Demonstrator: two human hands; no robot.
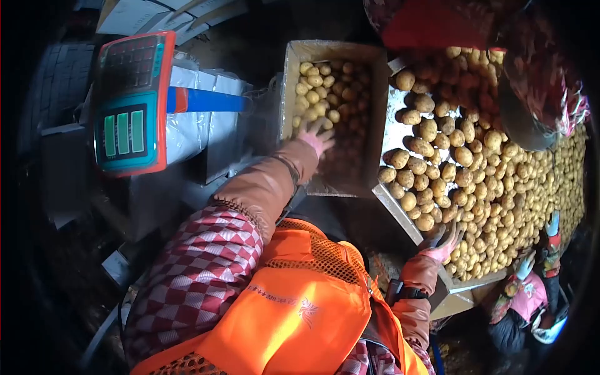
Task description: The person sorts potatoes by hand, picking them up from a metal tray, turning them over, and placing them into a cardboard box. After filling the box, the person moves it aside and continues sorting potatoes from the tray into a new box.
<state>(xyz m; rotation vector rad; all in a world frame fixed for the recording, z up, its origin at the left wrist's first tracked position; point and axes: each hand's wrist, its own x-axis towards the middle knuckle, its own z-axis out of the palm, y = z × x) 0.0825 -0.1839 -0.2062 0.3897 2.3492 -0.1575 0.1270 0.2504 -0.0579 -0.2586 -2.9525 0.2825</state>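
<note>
My left hand (317,137) reaches into a cardboard box (291,81) lined with clear plastic, its fingers spread over the potatoes (315,94) inside. It appears to hold nothing. At the near edge of the sorting table, my right hand (445,242) has its fingers stretched out against the loose potatoes (431,181) there. I see no potato gripped in it. Bigger potatoes lie spaced apart on the white table surface by the box, and smaller ones are heaped densely farther right.
A weighing scale display (130,134) with a red frame stands on a blue post (209,102) at the left. White boxes (131,15) are stacked at the upper left. One person in a patterned sleeve (544,81) leans over the potatoes; another person (528,297) works at the lower right.
</note>
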